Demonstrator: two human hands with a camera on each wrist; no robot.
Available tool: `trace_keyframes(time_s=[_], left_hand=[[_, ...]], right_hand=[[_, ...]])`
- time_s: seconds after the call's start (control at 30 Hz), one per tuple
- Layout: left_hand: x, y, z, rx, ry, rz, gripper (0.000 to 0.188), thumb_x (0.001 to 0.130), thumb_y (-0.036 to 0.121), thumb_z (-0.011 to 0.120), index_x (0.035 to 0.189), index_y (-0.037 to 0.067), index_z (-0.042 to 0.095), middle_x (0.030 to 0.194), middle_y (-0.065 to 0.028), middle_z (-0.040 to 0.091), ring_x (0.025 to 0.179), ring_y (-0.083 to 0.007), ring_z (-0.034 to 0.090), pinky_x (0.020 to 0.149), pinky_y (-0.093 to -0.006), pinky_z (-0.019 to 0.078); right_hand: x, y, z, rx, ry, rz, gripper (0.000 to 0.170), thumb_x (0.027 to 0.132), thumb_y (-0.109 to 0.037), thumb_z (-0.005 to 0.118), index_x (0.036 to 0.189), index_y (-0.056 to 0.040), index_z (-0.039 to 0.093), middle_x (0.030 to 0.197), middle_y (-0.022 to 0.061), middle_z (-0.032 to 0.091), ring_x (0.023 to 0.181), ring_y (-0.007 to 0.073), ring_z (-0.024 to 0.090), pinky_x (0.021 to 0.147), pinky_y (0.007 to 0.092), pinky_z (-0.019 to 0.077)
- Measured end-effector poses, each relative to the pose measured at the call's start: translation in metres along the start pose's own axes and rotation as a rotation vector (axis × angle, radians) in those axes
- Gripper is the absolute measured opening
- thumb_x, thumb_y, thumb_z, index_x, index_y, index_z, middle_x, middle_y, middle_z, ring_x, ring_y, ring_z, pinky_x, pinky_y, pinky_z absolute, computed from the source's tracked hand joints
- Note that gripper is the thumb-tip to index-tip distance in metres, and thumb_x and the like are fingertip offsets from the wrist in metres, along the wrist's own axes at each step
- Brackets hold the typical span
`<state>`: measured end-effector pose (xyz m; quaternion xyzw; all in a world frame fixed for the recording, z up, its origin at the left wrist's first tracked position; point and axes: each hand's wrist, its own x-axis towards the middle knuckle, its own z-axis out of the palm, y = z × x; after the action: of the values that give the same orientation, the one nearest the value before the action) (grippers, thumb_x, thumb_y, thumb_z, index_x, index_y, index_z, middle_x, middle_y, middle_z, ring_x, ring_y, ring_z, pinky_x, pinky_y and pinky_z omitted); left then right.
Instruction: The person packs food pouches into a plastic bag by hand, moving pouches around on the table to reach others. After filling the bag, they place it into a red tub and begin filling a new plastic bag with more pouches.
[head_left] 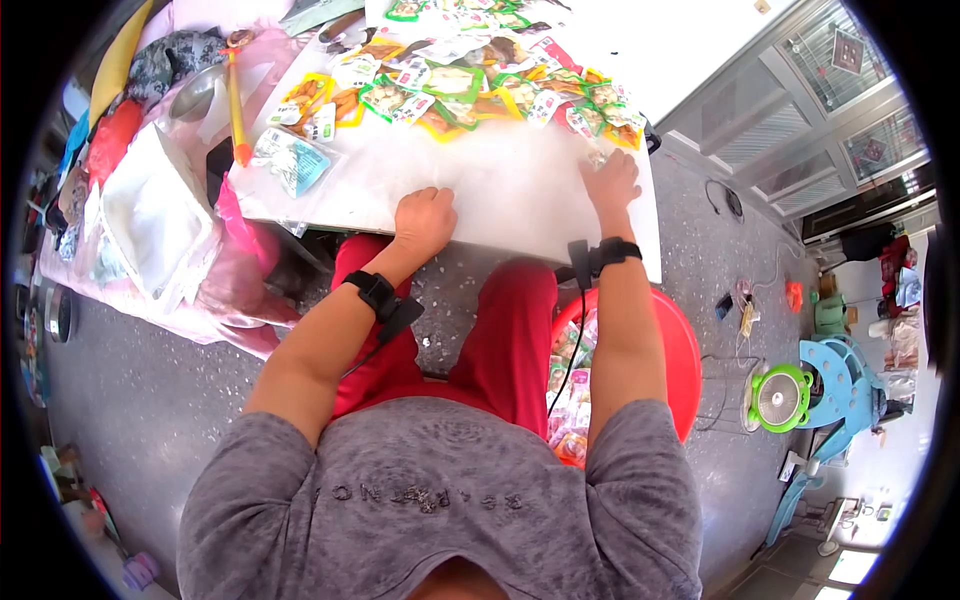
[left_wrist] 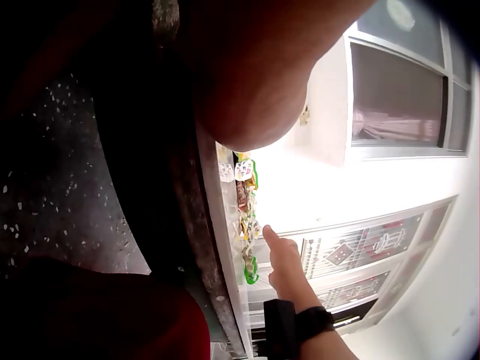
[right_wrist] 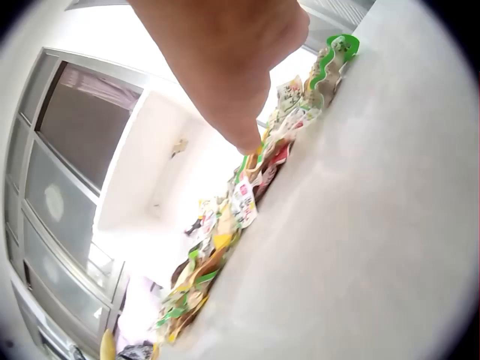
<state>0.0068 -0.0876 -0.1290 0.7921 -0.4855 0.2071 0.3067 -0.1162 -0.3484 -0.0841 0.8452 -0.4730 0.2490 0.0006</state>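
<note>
My left hand (head_left: pixel 425 220) rests on the near edge of the white table (head_left: pixel 400 170), its fingers loosely curled and nothing in it. Further right, my right hand (head_left: pixel 610 183) reaches over the tabletop to the right end of a row of small snack packets (head_left: pixel 455 85). A finger (right_wrist: pixel 247 139) of that hand overlaps the packets in the right wrist view, and no packet shows in its grip. The packets are white, green, yellow and red, heaped across the table. A blue-and-white packet (head_left: pixel 295 160) lies apart at the left.
A red tub (head_left: pixel 680 360) holding more packets stands below the table's right side. Left of the table are pink cloth (head_left: pixel 250 300), a white bag (head_left: pixel 155 220) and an orange-handled tool (head_left: pixel 237 110). A green fan (head_left: pixel 780 397) is on the floor at right.
</note>
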Motion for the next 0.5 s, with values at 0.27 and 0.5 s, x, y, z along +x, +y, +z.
trace_keyframes(time_s=[0.27,0.5], left_hand=[[-0.001,-0.002,0.0,-0.024,0.036,0.022,0.006,0.061,0.009,0.051,0.062,0.007,0.045,0.058,-0.0088,0.047,0.057,-0.028,0.049,0.052,-0.0395,0.04],[0.001,0.001,-0.004,-0.031,-0.118,-0.129,0.006,0.064,0.01,0.049,0.067,0.006,0.048,0.064,-0.0113,0.051,0.061,-0.0296,0.051,0.056,-0.0404,0.041]], right_hand=[[0.007,-0.021,0.0,-0.19,-0.375,0.109,0.05,0.066,-0.041,0.056,0.101,-0.0051,0.05,0.114,0.0132,0.041,0.11,0.0321,0.031,0.081,0.0553,0.0283],[0.009,0.025,0.026,0.029,-0.218,-0.101,0.024,0.074,-0.016,0.045,0.093,-0.0032,0.053,0.105,0.0127,0.048,0.096,0.027,0.045,0.071,0.0528,0.0374]])
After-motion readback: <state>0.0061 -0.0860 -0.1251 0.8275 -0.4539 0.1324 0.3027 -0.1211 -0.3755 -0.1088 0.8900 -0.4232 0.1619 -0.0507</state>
